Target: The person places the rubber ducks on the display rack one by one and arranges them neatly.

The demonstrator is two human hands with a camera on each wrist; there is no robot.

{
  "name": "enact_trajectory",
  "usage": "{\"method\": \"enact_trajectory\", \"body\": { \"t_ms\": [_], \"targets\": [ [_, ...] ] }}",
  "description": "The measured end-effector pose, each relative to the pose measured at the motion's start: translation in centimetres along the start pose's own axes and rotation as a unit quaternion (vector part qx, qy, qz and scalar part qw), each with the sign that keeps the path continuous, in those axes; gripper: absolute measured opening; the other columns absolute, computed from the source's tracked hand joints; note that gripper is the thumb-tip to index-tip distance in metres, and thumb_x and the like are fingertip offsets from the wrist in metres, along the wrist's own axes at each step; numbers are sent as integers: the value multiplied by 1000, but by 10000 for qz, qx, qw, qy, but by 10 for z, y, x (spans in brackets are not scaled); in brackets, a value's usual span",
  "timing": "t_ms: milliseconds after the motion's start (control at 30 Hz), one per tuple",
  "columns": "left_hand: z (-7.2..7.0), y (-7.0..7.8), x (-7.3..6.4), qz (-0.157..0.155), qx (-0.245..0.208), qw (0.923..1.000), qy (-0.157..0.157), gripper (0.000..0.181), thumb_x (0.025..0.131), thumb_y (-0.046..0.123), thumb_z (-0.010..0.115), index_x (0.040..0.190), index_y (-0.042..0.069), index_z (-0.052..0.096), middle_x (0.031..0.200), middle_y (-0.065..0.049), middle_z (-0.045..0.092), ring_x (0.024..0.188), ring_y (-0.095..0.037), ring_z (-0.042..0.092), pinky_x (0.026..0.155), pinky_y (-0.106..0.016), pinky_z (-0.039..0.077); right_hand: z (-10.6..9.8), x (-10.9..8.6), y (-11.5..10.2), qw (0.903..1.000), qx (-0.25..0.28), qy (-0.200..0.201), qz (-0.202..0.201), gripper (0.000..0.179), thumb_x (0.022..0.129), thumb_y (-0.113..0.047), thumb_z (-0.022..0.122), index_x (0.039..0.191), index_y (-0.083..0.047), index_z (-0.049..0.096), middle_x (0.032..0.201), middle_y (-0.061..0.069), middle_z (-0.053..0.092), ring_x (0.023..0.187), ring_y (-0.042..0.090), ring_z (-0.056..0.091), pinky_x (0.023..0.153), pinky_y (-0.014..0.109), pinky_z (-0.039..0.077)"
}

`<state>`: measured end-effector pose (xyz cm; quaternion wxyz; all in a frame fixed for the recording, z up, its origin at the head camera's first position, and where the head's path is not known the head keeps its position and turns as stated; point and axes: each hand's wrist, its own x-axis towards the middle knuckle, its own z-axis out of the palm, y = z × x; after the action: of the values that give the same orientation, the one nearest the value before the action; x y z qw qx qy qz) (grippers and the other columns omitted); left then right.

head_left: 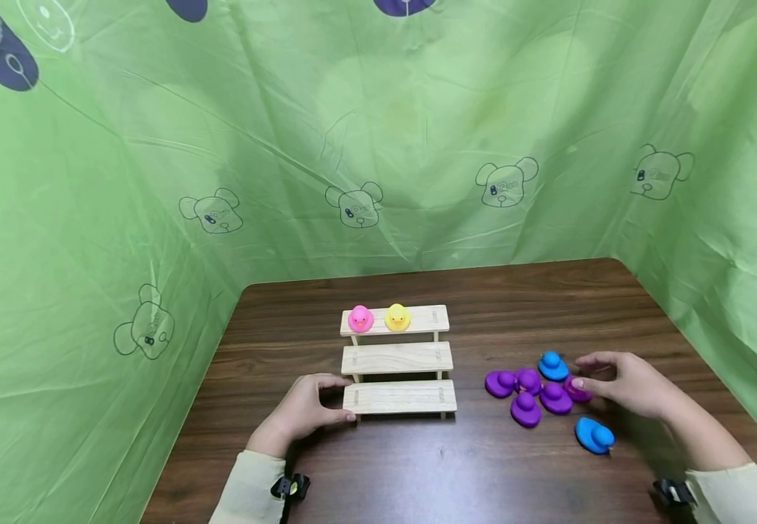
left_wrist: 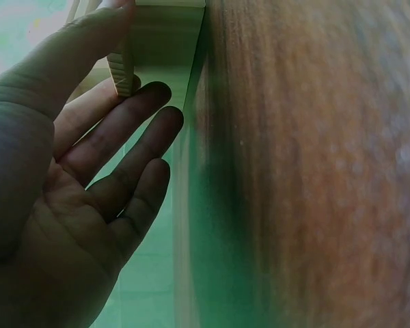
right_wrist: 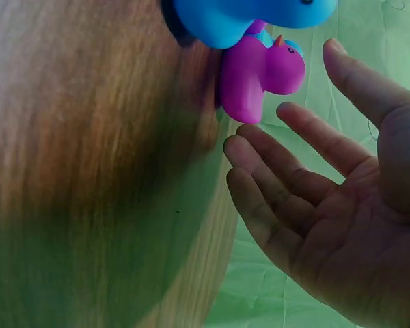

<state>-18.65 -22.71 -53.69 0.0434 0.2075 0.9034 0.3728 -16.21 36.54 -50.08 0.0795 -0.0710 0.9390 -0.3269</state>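
A three-step wooden stand (head_left: 399, 397) stands mid-table, with a pink rubber duck (head_left: 360, 319) and a yellow rubber duck (head_left: 397, 317) on its top step. My left hand (head_left: 305, 409) pinches the left end of the lowest step between thumb and forefinger; the other fingers extend below in the left wrist view. Over the right side of the duck group, my right hand (head_left: 634, 386) has thumb and fingers spread around a purple rubber duck (right_wrist: 242, 85). A gap shows between that duck and the fingertips in the right wrist view.
Several more purple ducks (head_left: 525, 409) cluster right of the stand. One blue duck (head_left: 552, 366) sits behind them, and another blue duck (head_left: 595, 435) lies nearer the front. Green printed sheeting (head_left: 431, 218) surrounds the back and sides of the brown wooden table (head_left: 444, 466).
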Motion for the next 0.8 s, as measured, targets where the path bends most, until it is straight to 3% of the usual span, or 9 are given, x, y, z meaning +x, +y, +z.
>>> {"method": "enact_trajectory", "body": {
  "t_ms": [233, 600, 800],
  "targets": [
    [0, -1, 0, 44, 37, 10000, -15, 49, 73, 33, 98, 117, 21, 79, 114, 11, 75, 113, -11, 67, 101, -39, 54, 1, -1, 1, 9999, -132, 31, 62, 51, 95, -42, 78, 127, -2, 71, 114, 10, 75, 94, 20, 70, 76, 30, 54],
    [0, -1, 0, -11, 18, 10000, -4, 50, 73, 38, 98, 116, 22, 79, 114, 12, 75, 113, -10, 66, 101, -39, 54, 10, 1, 4, 9997, 183, -7, 162, 55, 89, -40, 85, 127, -3, 70, 115, 12, 73, 89, 18, 72, 68, 28, 56],
    [1, -2, 0, 9, 15, 10000, 4, 51, 73, 38, 98, 117, 21, 79, 115, 11, 74, 114, -12, 66, 102, -39, 54, 12, 1, 0, 9996, 93, 46, 254, 52, 90, -43, 83, 125, -5, 71, 104, 5, 74, 79, 15, 70, 67, 29, 53]
  ]
}}
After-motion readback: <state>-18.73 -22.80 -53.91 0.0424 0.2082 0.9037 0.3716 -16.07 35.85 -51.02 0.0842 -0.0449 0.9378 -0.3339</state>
